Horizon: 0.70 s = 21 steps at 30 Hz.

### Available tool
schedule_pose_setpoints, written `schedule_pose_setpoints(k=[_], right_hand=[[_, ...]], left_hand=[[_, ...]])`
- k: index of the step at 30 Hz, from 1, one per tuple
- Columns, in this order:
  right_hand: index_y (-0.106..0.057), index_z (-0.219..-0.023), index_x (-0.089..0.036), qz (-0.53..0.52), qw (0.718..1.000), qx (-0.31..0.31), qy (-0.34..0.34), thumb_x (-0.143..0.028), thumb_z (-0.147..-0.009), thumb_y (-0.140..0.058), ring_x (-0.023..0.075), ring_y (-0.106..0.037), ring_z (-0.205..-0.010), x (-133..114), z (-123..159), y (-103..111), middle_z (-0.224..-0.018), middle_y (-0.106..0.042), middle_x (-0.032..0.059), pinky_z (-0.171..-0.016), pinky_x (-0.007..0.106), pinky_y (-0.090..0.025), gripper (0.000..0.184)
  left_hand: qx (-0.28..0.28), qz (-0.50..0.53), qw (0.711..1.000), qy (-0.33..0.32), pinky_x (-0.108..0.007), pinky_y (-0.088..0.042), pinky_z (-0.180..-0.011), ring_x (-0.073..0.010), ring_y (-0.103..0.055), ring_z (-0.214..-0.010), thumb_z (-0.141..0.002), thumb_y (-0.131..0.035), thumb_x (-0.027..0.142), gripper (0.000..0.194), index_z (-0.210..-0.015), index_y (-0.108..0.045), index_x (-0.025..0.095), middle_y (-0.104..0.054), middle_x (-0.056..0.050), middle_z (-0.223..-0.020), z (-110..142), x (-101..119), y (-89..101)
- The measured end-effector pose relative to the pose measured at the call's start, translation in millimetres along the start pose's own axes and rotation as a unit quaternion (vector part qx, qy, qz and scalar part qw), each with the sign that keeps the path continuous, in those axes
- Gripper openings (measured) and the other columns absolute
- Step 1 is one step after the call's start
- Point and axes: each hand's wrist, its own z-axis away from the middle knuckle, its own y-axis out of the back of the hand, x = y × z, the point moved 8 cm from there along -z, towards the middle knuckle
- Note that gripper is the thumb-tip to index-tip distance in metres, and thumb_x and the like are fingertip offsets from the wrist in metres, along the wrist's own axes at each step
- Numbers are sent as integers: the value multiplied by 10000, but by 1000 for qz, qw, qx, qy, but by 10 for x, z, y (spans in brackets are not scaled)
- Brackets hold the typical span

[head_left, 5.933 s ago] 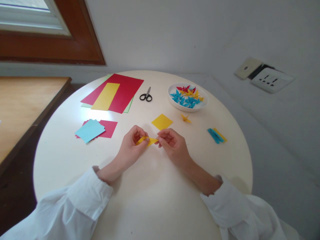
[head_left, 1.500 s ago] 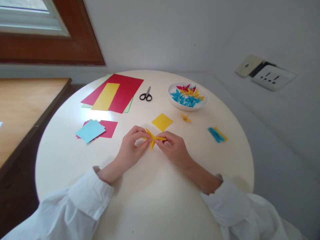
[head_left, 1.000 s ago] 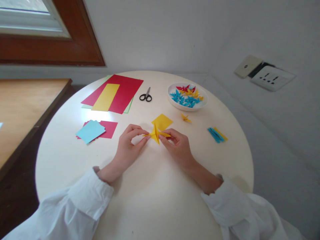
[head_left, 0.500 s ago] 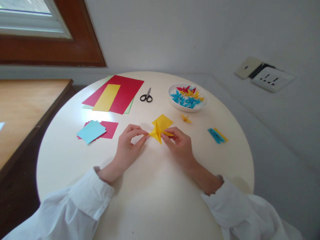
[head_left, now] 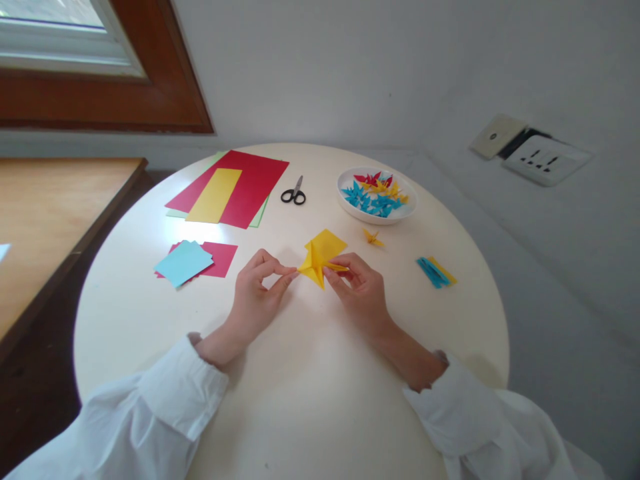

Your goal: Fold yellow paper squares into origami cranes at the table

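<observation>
Between my hands, just above the table, is a yellow origami crane (head_left: 315, 265) with its wings spread. My left hand (head_left: 259, 288) pinches its left tip between thumb and forefinger. On the other side my right hand (head_left: 361, 288) grips the crane's right part with thumb and fingers; some of those fingers are hidden behind the hand. A flat yellow paper square (head_left: 329, 244) lies just beyond the folded crane, partly covered by it. A smaller yellow crane (head_left: 373, 237) rests on the table past my right hand.
A white dish (head_left: 370, 218) holds several blue, yellow and red cranes. Black-handled scissors (head_left: 294, 195) lie left of it, beside large red sheets (head_left: 255, 187) and a yellow strip (head_left: 215, 195). Light-blue squares (head_left: 183, 263) sit at left, folded blue strips (head_left: 433, 273) at right on the round table (head_left: 300, 400).
My left fingertips have closed a little more tightly on the crane's left tip. Otherwise the hands and paper stay almost where they were.
</observation>
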Motion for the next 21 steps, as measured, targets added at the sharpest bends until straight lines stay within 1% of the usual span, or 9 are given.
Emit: schedule_pose_setpoints(k=[4, 7, 10, 13, 15, 19, 21], right_hand=[[-598, -788, -199, 7, 1000, 3, 5, -280, -744, -603, 152, -586, -771, -11, -3, 10, -807, -610, 31, -646, 278, -502, 93], [-594, -775, -202, 16, 1000, 7, 17, -254, -739, -603, 145, -578, -761, -39, -8, 22, -797, -602, 23, -625, 266, -494, 64], [-594, -766, -204, 25, 999, 5, 31, -230, -741, -597, 146, -572, -763, -70, -13, 22, -793, -598, 24, -621, 267, -490, 36], [-603, -766, -210, 42, 998, -1, 50, -214, -748, -588, 151, -571, -767, -108, -14, 17, -790, -597, 26, -631, 278, -494, 24], [-611, -767, -215, 70, 995, -9, 77, -194, -752, -579, 154, -571, -764, -155, -6, 4, -785, -596, 25, -640, 288, -495, 41], [-627, -771, -231, 144, 977, -23, 155, -144, -752, -565, 161, -573, -790, -273, 39, -37, -799, -583, 26, -722, 327, -493, 109], [-633, -777, -238, 164, 969, -31, 180, -126, -747, -565, 159, -574, -794, -305, 60, -56, -817, -569, 28, -734, 329, -492, 135]], left_hand=[[-11, 4, 1000, 3, -245, -441, -575, -103, -513, -606, -719, -641, 194, 30, -692, -655, 194, -502, 9, -670, -6, -23, -27], [-30, 1, 1000, 11, -253, -453, -620, -108, -533, -644, -711, -649, 199, 10, -714, -656, 193, -527, 2, -714, -9, -56, -75], [-43, 1, 999, 12, -257, -457, -639, -118, -542, -679, -697, -663, 221, 69, -756, -642, 192, -554, -10, -761, -9, -62, -109], [-41, 9, 999, 14, -255, -452, -644, -123, -530, -690, -697, -666, 247, 119, -786, -612, 189, -565, -10, -753, -11, -61, -108], [-38, 17, 999, 29, -251, -444, -648, -118, -518, -677, -713, -650, 250, 159, -851, -599, 189, -560, 0, -727, -11, -86, -99], [-46, 50, 996, 57, -221, -411, -576, -100, -500, -611, -753, -606, 238, 358, -1101, -525, 213, -550, 26, -679, 1, -141, -113], [-58, 57, 995, 51, -214, -402, -557, -96, -500, -601, -768, -579, 226, 342, -1107, -530, 216, -558, 25, -675, 6, -128, -131]])
